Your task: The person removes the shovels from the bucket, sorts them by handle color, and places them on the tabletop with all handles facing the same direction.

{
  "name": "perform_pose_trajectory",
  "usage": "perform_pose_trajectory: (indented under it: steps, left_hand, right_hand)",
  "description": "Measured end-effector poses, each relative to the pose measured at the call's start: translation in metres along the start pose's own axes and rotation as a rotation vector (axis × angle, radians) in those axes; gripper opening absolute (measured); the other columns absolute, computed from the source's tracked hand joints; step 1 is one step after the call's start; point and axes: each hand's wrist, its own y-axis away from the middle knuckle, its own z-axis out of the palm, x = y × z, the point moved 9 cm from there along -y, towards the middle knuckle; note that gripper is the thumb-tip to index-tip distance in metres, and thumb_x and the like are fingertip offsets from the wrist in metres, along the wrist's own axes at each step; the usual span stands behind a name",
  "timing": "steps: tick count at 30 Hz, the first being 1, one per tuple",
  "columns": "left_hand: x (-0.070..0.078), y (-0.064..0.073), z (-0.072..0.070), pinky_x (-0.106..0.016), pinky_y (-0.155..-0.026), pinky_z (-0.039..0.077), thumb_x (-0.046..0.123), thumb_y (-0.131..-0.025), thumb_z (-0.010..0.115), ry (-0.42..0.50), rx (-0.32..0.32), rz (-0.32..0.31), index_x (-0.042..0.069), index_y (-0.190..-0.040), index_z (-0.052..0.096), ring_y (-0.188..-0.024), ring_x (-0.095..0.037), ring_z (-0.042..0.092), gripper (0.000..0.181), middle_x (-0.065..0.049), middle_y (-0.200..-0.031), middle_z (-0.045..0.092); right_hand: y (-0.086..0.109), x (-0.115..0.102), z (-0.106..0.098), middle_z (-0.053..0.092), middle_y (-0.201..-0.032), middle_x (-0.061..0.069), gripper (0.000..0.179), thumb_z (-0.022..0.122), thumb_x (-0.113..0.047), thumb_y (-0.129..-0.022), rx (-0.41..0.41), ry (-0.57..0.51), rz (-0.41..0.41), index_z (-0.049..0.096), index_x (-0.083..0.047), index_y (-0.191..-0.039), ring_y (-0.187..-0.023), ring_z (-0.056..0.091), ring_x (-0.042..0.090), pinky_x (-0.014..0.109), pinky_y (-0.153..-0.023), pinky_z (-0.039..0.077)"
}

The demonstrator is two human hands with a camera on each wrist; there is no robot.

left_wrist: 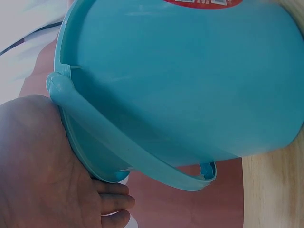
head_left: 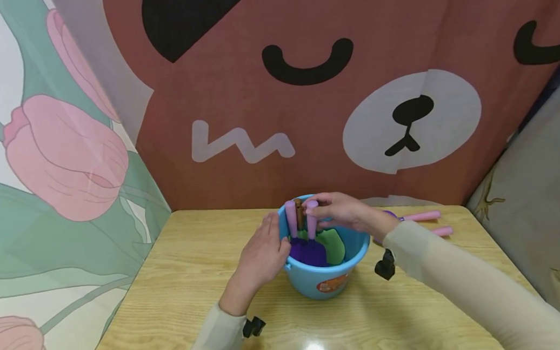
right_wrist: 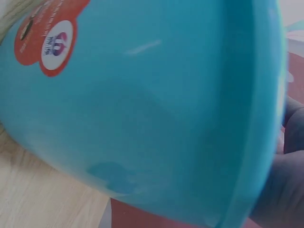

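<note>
A light-blue toy bucket (head_left: 312,286) stands upright on the table. My right hand (head_left: 338,211) reaches over its far rim and pinches the pink handle (head_left: 312,228) of a toy shovel with a purple blade (head_left: 312,254), which is down inside the bucket. Another pink handle (head_left: 291,217) and a brown handle (head_left: 299,209) stick up beside it, and a green piece (head_left: 334,247) lies to their right. My left hand (head_left: 263,246) lies along the left rim, fingers straight. In the left wrist view, the bucket's handle (left_wrist: 128,142) hangs down its side.
Two more pink-handled tools lie on the wooden table (head_left: 208,267) behind the right forearm; one pink handle (head_left: 424,216) is at the back right. A bear-print curtain (head_left: 235,97) hangs behind the table's back edge, with printed cloth at both sides.
</note>
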Motion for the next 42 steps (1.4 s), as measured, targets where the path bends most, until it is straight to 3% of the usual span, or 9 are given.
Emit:
perform_pose_trajectory:
  steps: [7, 14, 26, 33, 37, 42]
  left_hand:
    - [0.001, -0.001, -0.001, -0.041, -0.126, 0.018, 0.038, -0.105, 0.03, -0.002, 0.023, 0.005, -0.003, -0.16, 0.017, -0.155, -0.03, 0.016, 0.07, -0.019, -0.167, 0.019]
    - [0.0, 0.0, -0.001, -0.042, -0.126, 0.019, 0.037, -0.104, 0.031, -0.012, 0.028, 0.005, -0.004, -0.159, 0.018, -0.155, -0.032, 0.018, 0.07, -0.019, -0.167, 0.02]
    - [0.001, 0.0, -0.002, -0.043, -0.125, 0.021, 0.037, -0.105, 0.032, -0.006, 0.026, 0.005, -0.005, -0.159, 0.019, -0.155, -0.032, 0.019, 0.07, -0.02, -0.166, 0.021]
    - [0.0, 0.0, 0.0, -0.042, -0.126, 0.019, 0.039, -0.106, 0.03, -0.001, 0.007, -0.008, -0.002, -0.16, 0.017, -0.155, -0.029, 0.016, 0.07, -0.018, -0.167, 0.019]
    - [0.001, 0.0, 0.0, -0.043, -0.125, 0.02, 0.038, -0.105, 0.031, 0.005, 0.011, -0.005, -0.003, -0.16, 0.018, -0.155, -0.03, 0.017, 0.07, -0.018, -0.167, 0.02]
    - [0.0, 0.0, 0.001, -0.043, -0.125, 0.019, 0.035, -0.106, 0.035, 0.016, 0.016, -0.008, -0.002, -0.16, 0.017, -0.155, -0.03, 0.016, 0.068, -0.018, -0.167, 0.019]
  right_hand:
    - [0.007, -0.008, -0.011, 0.052, -0.146, 0.023, 0.045, 0.063, -0.019, -0.101, 0.007, -0.106, -0.066, 0.054, -0.003, -0.141, -0.134, 0.053, 0.034, 0.057, -0.111, 0.042]
    - [0.014, -0.015, -0.021, 0.053, -0.144, 0.024, 0.047, 0.063, -0.021, -0.101, 0.047, -0.119, -0.14, 0.053, 0.0, -0.141, -0.134, 0.053, 0.034, 0.056, -0.112, 0.041]
    - [0.028, -0.021, -0.035, 0.05, -0.148, 0.021, 0.041, 0.06, -0.025, -0.103, 0.104, -0.324, -0.201, 0.052, -0.01, -0.139, -0.137, 0.05, 0.037, 0.059, -0.11, 0.042]
    - [0.033, -0.023, -0.038, 0.063, -0.132, 0.01, 0.035, 0.06, -0.03, -0.102, 0.142, -0.432, -0.233, 0.054, -0.015, -0.134, -0.128, 0.058, 0.028, 0.06, -0.111, 0.041]
    - [0.037, -0.021, -0.039, 0.066, -0.124, 0.006, 0.038, 0.06, -0.031, -0.102, 0.185, -0.487, -0.227, 0.053, -0.018, -0.136, -0.129, 0.058, 0.03, 0.059, -0.111, 0.042]
    - [0.042, -0.018, -0.044, 0.06, -0.134, 0.01, 0.045, 0.064, -0.034, -0.099, 0.243, -0.586, -0.23, 0.052, -0.02, -0.14, -0.133, 0.055, 0.032, 0.059, -0.111, 0.041]
